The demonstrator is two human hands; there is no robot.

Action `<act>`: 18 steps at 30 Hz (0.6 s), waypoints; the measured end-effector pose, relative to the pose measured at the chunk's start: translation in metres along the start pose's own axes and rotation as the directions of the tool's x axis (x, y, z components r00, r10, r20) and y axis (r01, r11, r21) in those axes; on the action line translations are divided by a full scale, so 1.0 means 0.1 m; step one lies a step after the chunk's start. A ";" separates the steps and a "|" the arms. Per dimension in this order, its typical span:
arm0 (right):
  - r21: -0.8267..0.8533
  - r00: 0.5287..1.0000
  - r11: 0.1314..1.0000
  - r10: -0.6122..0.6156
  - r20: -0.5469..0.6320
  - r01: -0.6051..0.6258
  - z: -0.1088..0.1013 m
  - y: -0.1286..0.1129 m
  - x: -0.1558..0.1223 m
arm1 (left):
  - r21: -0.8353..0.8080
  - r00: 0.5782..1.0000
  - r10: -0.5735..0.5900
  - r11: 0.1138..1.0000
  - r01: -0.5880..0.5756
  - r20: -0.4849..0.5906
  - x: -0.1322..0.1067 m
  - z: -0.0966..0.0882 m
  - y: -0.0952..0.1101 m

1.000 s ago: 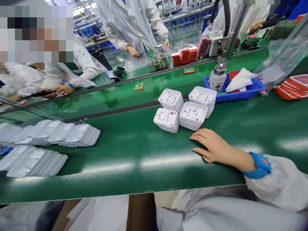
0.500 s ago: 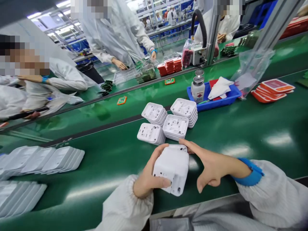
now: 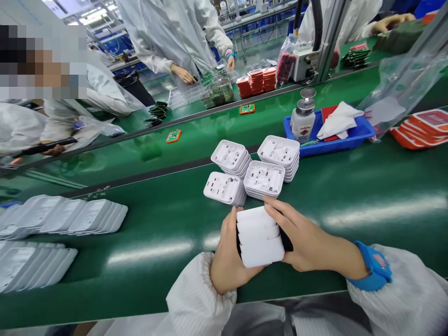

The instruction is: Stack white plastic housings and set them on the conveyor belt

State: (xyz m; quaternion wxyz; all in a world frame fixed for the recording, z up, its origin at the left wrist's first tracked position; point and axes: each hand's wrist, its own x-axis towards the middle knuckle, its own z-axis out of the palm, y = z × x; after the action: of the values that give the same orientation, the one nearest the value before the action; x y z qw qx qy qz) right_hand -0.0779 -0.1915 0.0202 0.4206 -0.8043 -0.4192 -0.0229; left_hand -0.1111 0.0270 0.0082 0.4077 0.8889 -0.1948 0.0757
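- Since the earlier frame, your stack of white moulded plastic covers (image 3: pixel 259 237) has turned back-up.
- Left hand (image 3: pixel 229 259) and right hand (image 3: pixel 308 242) clamp its sides.
- Keep the edges flush; four white cover piles (image 3: pixel 257 168) lie just beyond your grip.

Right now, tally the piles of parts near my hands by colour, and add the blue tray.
White stacks standing on the green bench: 4 (first at)
White stack held between left hand and right hand: 1
Blue tray: 1
Total: 6
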 end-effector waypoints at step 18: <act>-0.124 0.984 0.988 0.110 0.143 -0.093 0.22 0.08 -0.11 | 0.001 0.994 -0.105 0.994 0.105 0.027 -0.37 0.12 0.19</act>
State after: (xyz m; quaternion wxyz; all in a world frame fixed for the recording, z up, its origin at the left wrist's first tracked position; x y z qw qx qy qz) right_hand -0.0868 -0.1861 -0.0030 0.3409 -0.8472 -0.4059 0.0344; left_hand -0.1529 0.0172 0.0029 0.4086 0.8988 -0.1532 0.0420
